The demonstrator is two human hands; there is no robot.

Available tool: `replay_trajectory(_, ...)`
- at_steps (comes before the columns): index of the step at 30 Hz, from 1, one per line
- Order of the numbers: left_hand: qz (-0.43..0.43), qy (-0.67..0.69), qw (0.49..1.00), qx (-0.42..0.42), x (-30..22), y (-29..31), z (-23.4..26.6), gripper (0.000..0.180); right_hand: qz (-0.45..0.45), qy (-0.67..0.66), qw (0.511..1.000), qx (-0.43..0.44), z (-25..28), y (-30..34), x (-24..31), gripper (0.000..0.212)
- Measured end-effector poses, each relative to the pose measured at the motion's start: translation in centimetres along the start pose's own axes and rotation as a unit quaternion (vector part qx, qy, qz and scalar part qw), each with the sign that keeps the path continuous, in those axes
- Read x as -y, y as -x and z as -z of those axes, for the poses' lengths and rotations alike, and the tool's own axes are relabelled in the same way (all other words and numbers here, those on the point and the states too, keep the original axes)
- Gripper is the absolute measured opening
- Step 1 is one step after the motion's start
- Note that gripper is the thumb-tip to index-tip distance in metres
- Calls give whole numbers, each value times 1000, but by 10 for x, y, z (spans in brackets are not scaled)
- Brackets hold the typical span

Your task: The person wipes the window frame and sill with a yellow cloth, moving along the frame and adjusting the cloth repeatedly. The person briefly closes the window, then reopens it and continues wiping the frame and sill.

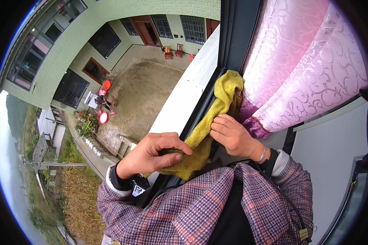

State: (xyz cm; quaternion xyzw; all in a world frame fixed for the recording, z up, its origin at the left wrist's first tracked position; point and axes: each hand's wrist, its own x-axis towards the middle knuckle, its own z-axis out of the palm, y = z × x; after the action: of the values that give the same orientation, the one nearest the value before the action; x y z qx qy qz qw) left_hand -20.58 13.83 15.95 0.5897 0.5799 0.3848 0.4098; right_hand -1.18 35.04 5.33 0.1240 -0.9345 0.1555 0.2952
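A yellow-green cloth (198, 139) lies lengthwise along the dark window frame (197, 118), its far end bunched in the frame's corner. My left hand (153, 153) has its thumb and bent forefinger closing on the near left part of the cloth; its other fingers are curled under and partly hidden. Further right, my right hand (235, 136) grips the cloth's right edge, knuckles up, with a silver bracelet at the wrist. Below my hands, the cloth's near end hangs loosely over the frame.
Pink patterned curtains (302, 69) hang close beside the cloth on the right. Outside the frame runs a white ledge (184, 92), with a drop to a concrete courtyard (145, 90) below. A person (104, 103) sits down there near red chairs. A pale panel (335, 139) is at my right.
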Motion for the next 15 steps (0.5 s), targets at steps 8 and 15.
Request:
replay_trajectory(8, -28, -37, 999, 16, -2, -13, -3, 22, 16, -21, 998, 56, 17, -16, -26, 21)
replay_trajectory(15, 28, 36, 995, -84, 21, -42, -4, 16, 13, 90, 996, 10, 35, -13, -73, 22)
